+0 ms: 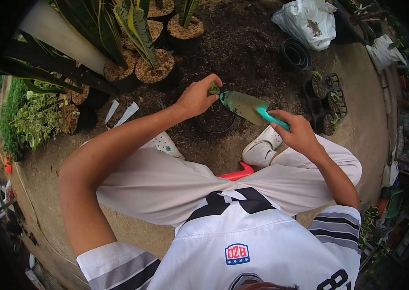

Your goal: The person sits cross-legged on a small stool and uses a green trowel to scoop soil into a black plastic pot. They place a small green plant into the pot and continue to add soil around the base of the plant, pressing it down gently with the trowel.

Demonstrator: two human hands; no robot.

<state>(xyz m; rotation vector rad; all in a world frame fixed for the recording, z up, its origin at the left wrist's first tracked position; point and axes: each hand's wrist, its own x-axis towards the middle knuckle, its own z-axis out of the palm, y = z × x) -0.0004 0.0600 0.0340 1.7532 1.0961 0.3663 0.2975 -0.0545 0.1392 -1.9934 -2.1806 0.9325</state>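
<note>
My left hand [199, 95] pinches a small green plant [213, 89] by its leaves, above a round black plastic pot [217, 127] that stands on the soil and holds dark soil. My right hand [295, 130] grips the turquoise handle of a hand trowel [246, 105]. The soil-smeared metal blade points left, and its tip is close to my left fingertips. The plant's lower part is hidden by my fingers, and part of the pot lies behind my left hand.
Dark loose soil [240, 47] covers the ground ahead. Potted snake plants [155, 67] crowd the left. At the right are nested black pots [297, 54], a black seedling tray [320, 105] with small plants and a white sack [306, 23]. A red plastic stool part [239, 174] shows between my legs.
</note>
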